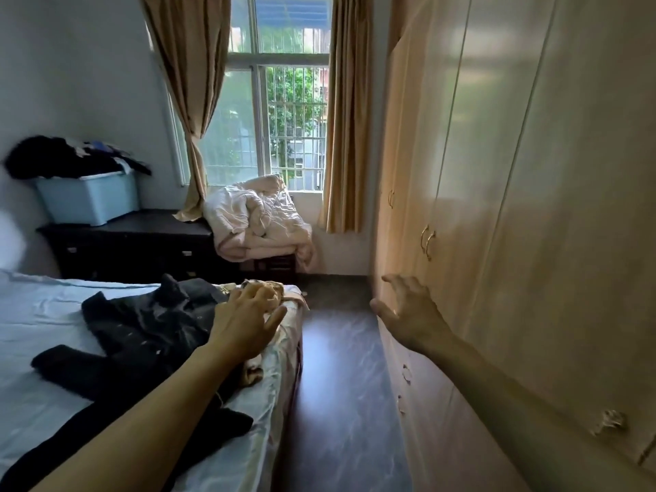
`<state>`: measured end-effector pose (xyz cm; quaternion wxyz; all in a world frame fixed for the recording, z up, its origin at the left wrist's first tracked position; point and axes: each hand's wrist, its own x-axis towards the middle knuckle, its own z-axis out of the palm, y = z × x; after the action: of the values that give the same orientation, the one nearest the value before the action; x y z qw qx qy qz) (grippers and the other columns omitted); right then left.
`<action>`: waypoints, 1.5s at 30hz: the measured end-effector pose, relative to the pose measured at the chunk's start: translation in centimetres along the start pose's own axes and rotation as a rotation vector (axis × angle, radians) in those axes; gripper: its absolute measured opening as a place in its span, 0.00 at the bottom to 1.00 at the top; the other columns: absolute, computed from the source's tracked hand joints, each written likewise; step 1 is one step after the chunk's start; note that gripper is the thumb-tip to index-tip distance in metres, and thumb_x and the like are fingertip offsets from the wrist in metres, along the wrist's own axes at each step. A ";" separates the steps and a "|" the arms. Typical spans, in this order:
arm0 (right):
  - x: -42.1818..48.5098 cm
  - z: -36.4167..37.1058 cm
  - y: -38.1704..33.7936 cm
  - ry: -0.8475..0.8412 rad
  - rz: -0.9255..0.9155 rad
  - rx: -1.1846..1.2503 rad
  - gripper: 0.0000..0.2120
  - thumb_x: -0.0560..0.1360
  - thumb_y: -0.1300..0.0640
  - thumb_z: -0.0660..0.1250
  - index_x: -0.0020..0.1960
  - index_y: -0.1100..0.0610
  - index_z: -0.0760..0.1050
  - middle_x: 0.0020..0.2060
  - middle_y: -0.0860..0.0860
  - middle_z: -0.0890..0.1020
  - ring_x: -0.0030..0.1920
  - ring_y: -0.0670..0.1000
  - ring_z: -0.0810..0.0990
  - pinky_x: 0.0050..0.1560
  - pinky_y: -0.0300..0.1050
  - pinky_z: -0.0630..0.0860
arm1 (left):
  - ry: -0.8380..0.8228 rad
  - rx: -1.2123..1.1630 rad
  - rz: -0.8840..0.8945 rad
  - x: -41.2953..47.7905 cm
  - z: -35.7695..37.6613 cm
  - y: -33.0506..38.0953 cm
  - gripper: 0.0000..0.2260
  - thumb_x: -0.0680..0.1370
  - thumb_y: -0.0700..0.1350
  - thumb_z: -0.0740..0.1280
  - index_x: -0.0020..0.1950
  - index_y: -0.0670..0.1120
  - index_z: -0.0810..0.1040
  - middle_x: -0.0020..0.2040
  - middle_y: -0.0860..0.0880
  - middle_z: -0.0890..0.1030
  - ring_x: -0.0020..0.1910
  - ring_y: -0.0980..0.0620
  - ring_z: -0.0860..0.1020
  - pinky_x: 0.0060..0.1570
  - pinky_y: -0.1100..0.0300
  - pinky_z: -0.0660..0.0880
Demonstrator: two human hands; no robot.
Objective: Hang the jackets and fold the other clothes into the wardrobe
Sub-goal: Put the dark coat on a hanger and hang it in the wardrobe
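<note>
Barely started: wardrobe [514, 172] shut, clothes on the bed [42, 307]

Head cam: a dark jacket [149, 324] lies sprawled on the sheet with a beige garment [277, 288] bunched at the bed's corner. The left hand [248, 321] is spread loose over the pile, gripping nothing. The right hand [408, 307] is splayed and empty, right by the closed doors. Nothing looks hung or folded, so basically everything's left.
</note>
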<state>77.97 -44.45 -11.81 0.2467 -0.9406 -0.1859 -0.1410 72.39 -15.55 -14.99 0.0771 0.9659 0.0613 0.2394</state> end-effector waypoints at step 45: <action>85.2 37.1 13.1 -0.218 -0.388 0.173 0.27 0.78 0.44 0.65 0.74 0.52 0.65 0.72 0.52 0.68 0.72 0.54 0.65 0.71 0.54 0.67 | -0.043 0.079 -0.403 69.7 39.3 -21.1 0.23 0.79 0.60 0.61 0.71 0.51 0.70 0.71 0.53 0.70 0.68 0.49 0.69 0.64 0.50 0.68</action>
<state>165.82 -12.01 -17.84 0.2731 -0.8723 -0.3999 -0.0669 150.37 11.24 -21.51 0.0867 0.9413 0.2610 0.1957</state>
